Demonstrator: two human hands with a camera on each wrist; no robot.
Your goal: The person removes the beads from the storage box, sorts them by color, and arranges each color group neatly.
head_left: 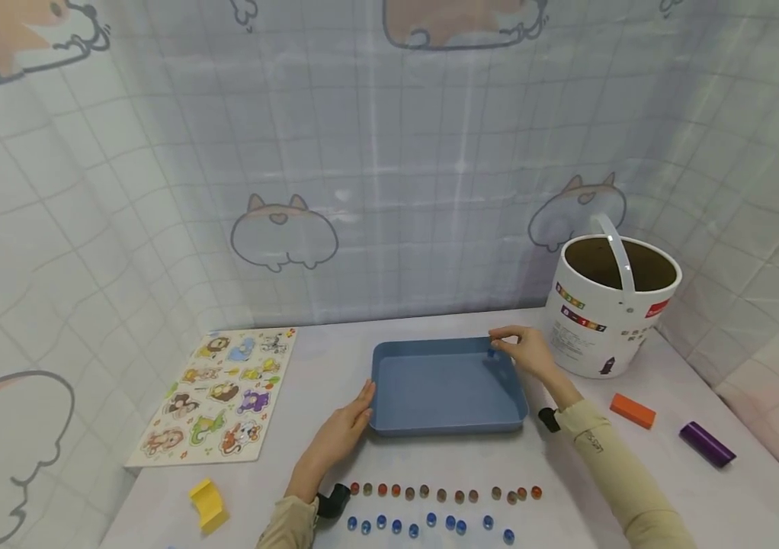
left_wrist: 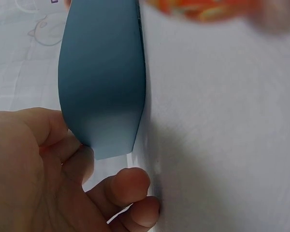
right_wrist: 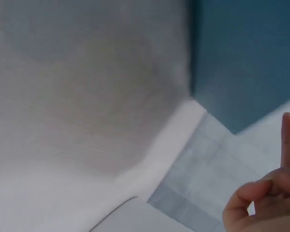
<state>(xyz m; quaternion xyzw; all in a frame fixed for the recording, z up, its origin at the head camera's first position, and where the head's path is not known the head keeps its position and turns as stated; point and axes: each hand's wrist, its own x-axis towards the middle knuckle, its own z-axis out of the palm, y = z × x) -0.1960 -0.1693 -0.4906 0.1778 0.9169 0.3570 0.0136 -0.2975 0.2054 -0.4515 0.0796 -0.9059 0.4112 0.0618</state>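
A shallow blue-grey tray (head_left: 448, 428) lies on the table between both hands. My left hand (head_left: 338, 435) touches its left side from outside, near the front corner; the left wrist view shows fingers (left_wrist: 130, 186) beside the tray's outer wall (left_wrist: 101, 82). At the far right corner, my right hand (head_left: 530, 352) pinches a small blue glass marble (head_left: 492, 352) over the tray; in the right wrist view that marble is hidden. Toward me lie a row of reddish and brownish marbles (head_left: 441, 496) and a looser row of blue marbles (head_left: 397, 526).
A white bucket (head_left: 588, 335) with a raised handle stands behind my right arm. Orange (head_left: 633, 411) and purple (head_left: 707, 444) blocks lie to the right. On the left are an animal puzzle board (head_left: 225, 396) and a yellow curved block (head_left: 209, 506). Patterned curtain surrounds the table.
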